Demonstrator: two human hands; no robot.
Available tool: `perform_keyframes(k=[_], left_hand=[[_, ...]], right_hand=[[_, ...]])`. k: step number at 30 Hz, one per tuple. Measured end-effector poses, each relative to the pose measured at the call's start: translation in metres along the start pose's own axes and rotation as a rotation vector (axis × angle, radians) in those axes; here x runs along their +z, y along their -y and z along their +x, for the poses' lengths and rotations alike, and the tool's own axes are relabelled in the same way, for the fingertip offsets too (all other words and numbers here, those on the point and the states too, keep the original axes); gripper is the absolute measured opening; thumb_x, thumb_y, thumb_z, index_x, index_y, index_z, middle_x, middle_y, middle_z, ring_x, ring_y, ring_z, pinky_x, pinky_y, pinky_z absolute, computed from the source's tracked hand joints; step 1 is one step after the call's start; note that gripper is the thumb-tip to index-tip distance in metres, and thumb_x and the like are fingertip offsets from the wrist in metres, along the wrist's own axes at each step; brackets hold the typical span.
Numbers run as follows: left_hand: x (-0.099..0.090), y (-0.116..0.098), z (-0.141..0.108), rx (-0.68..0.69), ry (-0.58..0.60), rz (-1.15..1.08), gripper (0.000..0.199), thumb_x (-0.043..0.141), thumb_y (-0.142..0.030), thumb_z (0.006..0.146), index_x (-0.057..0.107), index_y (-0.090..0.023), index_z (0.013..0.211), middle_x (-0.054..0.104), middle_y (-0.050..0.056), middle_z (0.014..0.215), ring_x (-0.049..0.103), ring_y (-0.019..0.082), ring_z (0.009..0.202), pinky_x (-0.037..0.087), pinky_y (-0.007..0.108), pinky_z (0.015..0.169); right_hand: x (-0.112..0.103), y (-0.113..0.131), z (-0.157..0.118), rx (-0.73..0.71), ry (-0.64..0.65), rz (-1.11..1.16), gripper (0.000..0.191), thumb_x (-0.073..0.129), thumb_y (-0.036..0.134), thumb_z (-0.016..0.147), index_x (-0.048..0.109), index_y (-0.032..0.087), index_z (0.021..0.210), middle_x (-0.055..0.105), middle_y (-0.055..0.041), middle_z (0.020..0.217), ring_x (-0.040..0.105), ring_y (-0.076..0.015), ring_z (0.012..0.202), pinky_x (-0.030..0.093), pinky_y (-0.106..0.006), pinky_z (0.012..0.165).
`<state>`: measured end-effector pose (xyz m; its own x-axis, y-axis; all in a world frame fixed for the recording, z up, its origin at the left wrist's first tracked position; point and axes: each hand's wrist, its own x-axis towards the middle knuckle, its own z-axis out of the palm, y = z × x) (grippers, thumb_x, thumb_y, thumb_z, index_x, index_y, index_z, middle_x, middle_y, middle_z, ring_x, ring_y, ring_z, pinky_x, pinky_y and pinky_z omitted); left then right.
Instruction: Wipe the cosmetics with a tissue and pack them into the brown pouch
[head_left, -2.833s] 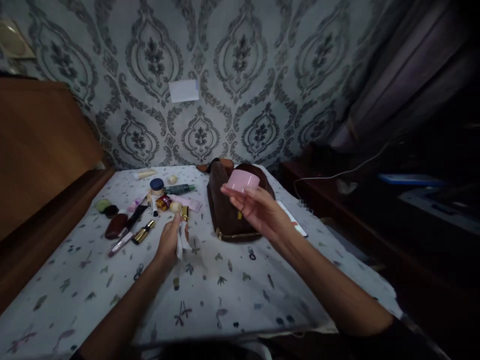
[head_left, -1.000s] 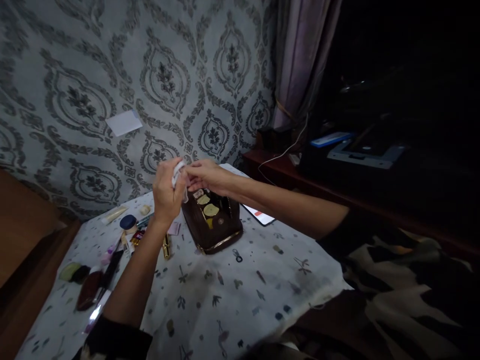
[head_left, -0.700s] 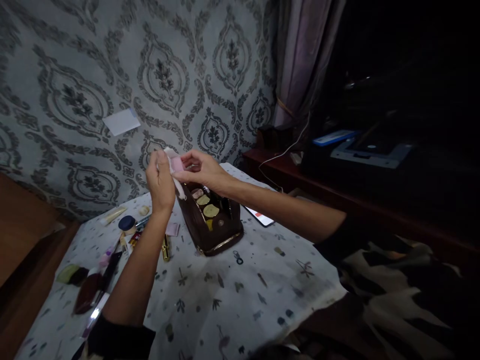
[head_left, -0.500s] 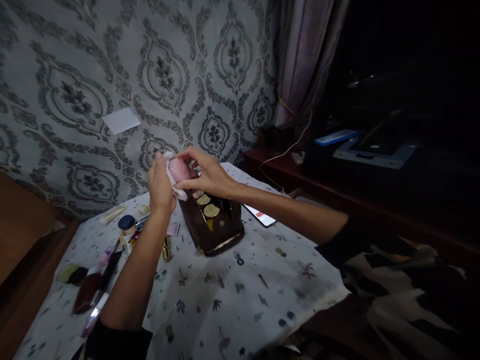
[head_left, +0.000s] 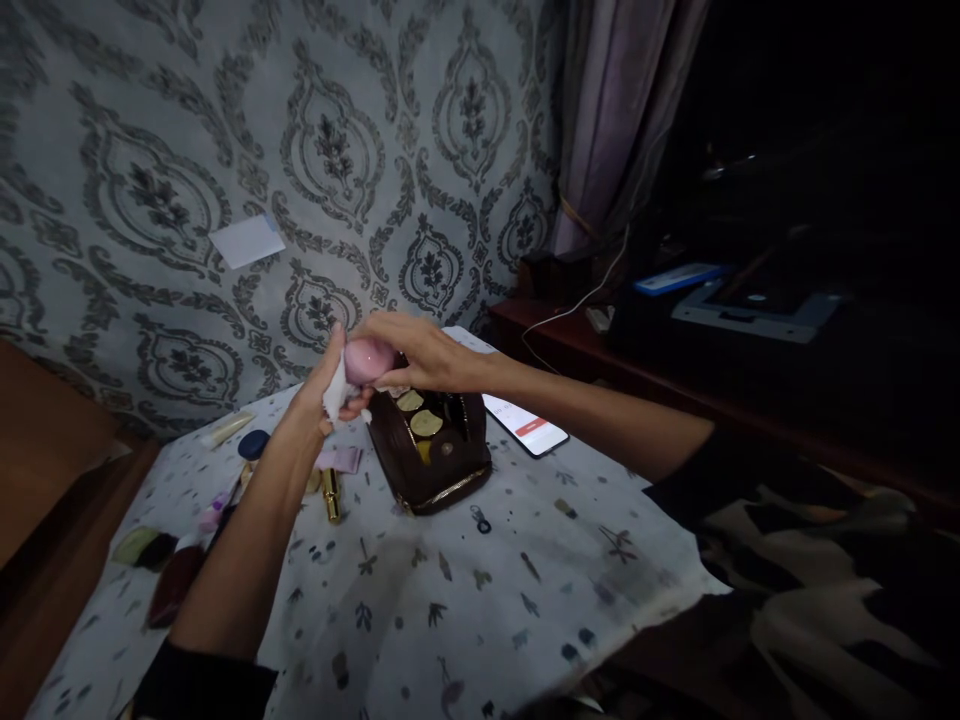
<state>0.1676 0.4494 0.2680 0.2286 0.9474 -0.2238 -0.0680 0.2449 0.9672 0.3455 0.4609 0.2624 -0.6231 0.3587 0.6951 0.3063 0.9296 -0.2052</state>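
A smooth, rounded pink object, its kind unclear, is between my hands above the far end of an open brown zip bag. My right hand curls over it from the right, gripping it. My left hand presses a crumpled white wipe against its left side, fingers curling underneath. Gold-coloured round pieces show inside the bag. Near my left forearm lie a gold tube and a pale pink packet.
More cosmetics lie at the left, including a blue-lidded jar, a cream tube and a dark red bottle. A lit phone lies right of the bag, and a small key ring in front. Behind is a patterned wall.
My left hand has tilted, its fingers now curling beneath the pink object with the wipe. My right hand has turned further over the top. More of the phone shows.
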Motion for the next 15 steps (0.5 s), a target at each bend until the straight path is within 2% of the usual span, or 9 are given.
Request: perform_keyframes(k=[2,4,9,12,15], left_hand=[[-0.001,0.001,-0.001,-0.052,0.02,0.006,0.073,0.046,-0.086,0.071,0.056,-0.014,0.061,0.044,0.001,0.037,0.032,0.006,0.023,0.014,0.014,0.022],[-0.002,0.004,0.0,-0.03,0.012,-0.014,0.071,0.049,-0.085,0.07,0.055,-0.015,0.06,0.041,-0.001,0.035,0.032,0.006,0.023,0.015,0.014,0.022],[-0.008,0.016,0.009,0.178,-0.138,0.011,0.06,0.064,-0.071,0.073,0.042,-0.019,0.051,0.033,-0.006,0.028,0.028,0.006,0.02,0.017,0.015,0.023],[-0.015,0.022,0.01,0.299,-0.195,0.039,0.05,0.07,-0.055,0.075,0.044,-0.019,0.051,0.037,-0.006,0.029,0.029,0.006,0.02,0.019,0.016,0.024],[-0.023,0.028,0.005,0.362,-0.206,0.017,0.046,0.071,-0.05,0.073,0.045,-0.019,0.051,0.038,-0.007,0.031,0.028,0.005,0.021,0.018,0.016,0.025]], right_hand=[[-0.001,0.0,0.001,-0.032,0.019,-0.027,0.045,0.067,0.037,0.085,0.053,0.018,0.124,0.058,-0.0123,0.124,0.051,-0.0249,0.116,0.038,-0.038,0.102],[-0.002,-0.001,0.001,-0.043,0.026,-0.046,0.044,0.065,0.036,0.086,0.053,0.018,0.125,0.058,-0.0125,0.124,0.051,-0.0246,0.116,0.038,-0.038,0.102],[0.004,-0.011,-0.002,-0.014,0.022,-0.047,0.048,0.066,0.039,0.085,0.053,0.017,0.126,0.059,-0.0121,0.122,0.053,-0.0249,0.115,0.039,-0.039,0.101],[0.008,-0.021,-0.003,0.073,-0.009,-0.047,0.053,0.069,0.039,0.081,0.053,0.017,0.126,0.059,-0.0118,0.124,0.053,-0.0251,0.115,0.04,-0.038,0.099],[0.011,-0.031,-0.003,0.238,-0.032,-0.09,0.054,0.072,0.036,0.078,0.055,0.014,0.124,0.06,-0.012,0.123,0.054,-0.0252,0.114,0.041,-0.037,0.098]])
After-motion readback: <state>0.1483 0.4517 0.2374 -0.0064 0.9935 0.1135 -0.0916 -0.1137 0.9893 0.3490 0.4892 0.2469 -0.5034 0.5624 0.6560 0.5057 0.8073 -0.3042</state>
